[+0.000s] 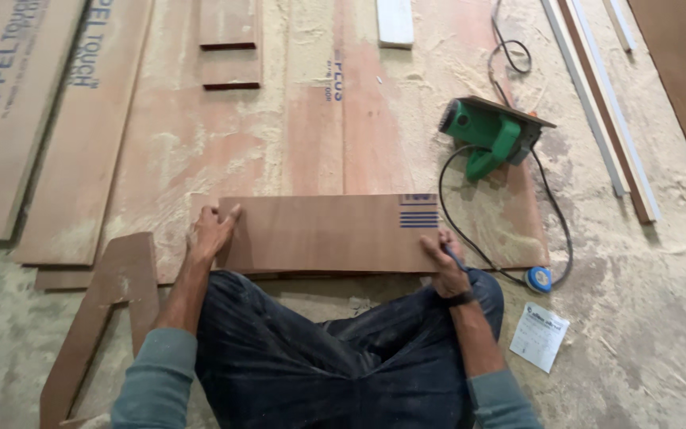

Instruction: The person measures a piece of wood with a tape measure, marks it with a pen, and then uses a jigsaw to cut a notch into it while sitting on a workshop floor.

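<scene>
Both arms outstretched | left hand (210,230) flat on plywood panel (327,233) | right hand (448,266) gripping pencil (454,256)

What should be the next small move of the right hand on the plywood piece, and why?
Probably draw the pen along the near right edge of the plywood piece. The right hand holds it tip-down at that corner, while the left hand presses the opposite end flat, so the piece seems steadied for marking.

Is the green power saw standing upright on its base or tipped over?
Tipped over. The green power saw lies on its side on the dusty sheet, its flat base plate facing sideways instead of down.
</scene>
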